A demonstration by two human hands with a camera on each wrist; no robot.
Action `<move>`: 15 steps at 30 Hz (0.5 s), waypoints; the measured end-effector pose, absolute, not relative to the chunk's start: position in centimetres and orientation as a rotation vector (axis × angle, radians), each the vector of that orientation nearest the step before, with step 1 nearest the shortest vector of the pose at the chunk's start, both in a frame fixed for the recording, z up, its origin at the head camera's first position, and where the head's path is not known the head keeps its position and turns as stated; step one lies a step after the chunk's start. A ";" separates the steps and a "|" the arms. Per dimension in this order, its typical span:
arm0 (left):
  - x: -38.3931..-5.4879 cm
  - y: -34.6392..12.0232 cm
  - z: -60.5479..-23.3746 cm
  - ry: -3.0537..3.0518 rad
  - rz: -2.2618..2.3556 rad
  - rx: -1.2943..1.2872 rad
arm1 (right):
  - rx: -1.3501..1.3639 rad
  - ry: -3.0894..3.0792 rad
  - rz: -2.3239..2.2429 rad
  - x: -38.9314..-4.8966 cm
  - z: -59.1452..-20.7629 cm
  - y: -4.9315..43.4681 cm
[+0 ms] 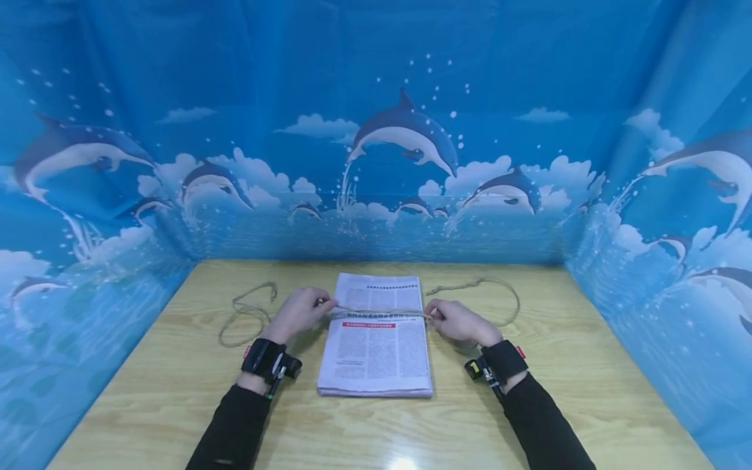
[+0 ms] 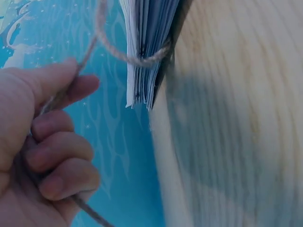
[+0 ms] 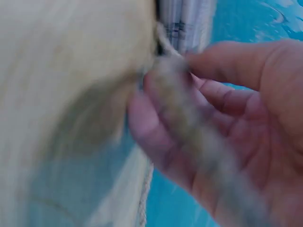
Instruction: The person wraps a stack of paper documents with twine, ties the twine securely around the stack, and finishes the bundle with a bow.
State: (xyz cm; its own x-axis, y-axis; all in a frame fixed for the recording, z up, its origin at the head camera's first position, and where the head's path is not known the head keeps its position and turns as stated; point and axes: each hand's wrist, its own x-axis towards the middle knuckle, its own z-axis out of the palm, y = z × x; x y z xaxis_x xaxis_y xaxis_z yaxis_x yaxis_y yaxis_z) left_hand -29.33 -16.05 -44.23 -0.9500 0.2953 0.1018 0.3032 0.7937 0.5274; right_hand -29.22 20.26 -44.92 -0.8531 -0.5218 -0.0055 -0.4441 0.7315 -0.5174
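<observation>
A stack of folded newspapers (image 1: 376, 359) lies on the wooden table, with a thin twine rope (image 1: 382, 313) running across its upper half. At its left edge my left hand (image 1: 301, 312) pinches the rope between thumb and forefinger, the other fingers curled over it. The left wrist view shows a rope loop (image 2: 137, 60) coming round the side of the newspapers (image 2: 144, 85). My right hand (image 1: 459, 320) grips the rope at the right edge; in the right wrist view the rope (image 3: 189, 127) crosses the fingers, blurred and close to the camera.
One loose rope end (image 1: 226, 329) curls on the table (image 1: 194, 391) left of my left hand. Another length (image 1: 517, 303) arcs behind my right hand. A blue dolphin-print curtain (image 1: 376, 222) stands along the table's back and sides.
</observation>
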 end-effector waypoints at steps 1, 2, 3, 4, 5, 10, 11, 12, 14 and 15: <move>-29.4 -16.2 -44.2 -2.958 -0.883 -0.495 | -0.782 2.819 -0.772 -29.3 -44.9 20.3; -29.4 -16.3 -44.2 -2.951 -0.892 -0.492 | -0.774 2.860 -0.776 -29.4 -44.9 20.2; -29.4 -16.3 -44.1 -2.943 -0.899 -0.488 | -0.753 2.893 -0.793 -29.4 -44.9 20.2; -29.4 -16.4 -44.1 -2.930 -0.900 -0.489 | -0.738 2.923 -0.809 -29.5 -44.9 20.1; -29.4 -16.4 -44.0 -2.913 -0.907 -0.495 | -0.718 2.944 -0.834 -29.5 -44.9 20.0; -29.3 -15.9 -44.0 -2.862 -0.847 -0.538 | -0.650 2.908 -1.068 -29.3 -44.6 19.1; -29.2 -15.8 -44.0 -2.860 -0.847 -0.532 | -0.635 2.902 -1.103 -29.3 -44.6 18.9; -29.2 -15.7 -44.0 -2.858 -0.835 -0.531 | -0.627 2.901 -1.128 -29.3 -44.5 18.8; -29.2 -15.5 -44.1 -2.859 -0.820 -0.516 | -0.575 2.903 -1.167 -29.2 -44.5 18.6; -29.2 -15.5 -44.1 -2.866 -0.818 -0.505 | -0.555 2.912 -1.177 -29.3 -44.5 18.6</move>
